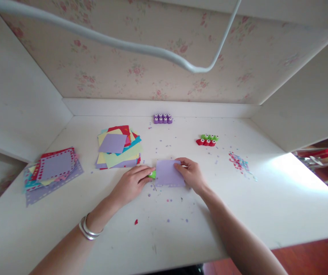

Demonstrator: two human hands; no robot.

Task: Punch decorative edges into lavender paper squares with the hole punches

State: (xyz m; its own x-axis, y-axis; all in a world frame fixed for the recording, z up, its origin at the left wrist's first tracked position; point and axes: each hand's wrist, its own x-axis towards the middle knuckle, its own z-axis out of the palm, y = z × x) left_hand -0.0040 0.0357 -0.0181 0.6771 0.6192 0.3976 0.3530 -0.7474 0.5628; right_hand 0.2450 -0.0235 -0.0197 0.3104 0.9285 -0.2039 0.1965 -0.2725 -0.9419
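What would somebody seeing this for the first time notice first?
Probably the two hands at the middle of the white table: the left hand presses a small green punch against the edge of a lilac paper square, which the right hand holds flat. Next, the bright stack of coloured papers just behind the left hand, and paper confetti scattered to the right.

Purple punches [162, 118] by back wall; red-green punches [207, 140] right; paper stacks [119, 151] [52, 170] left; confetti pile [239, 162].
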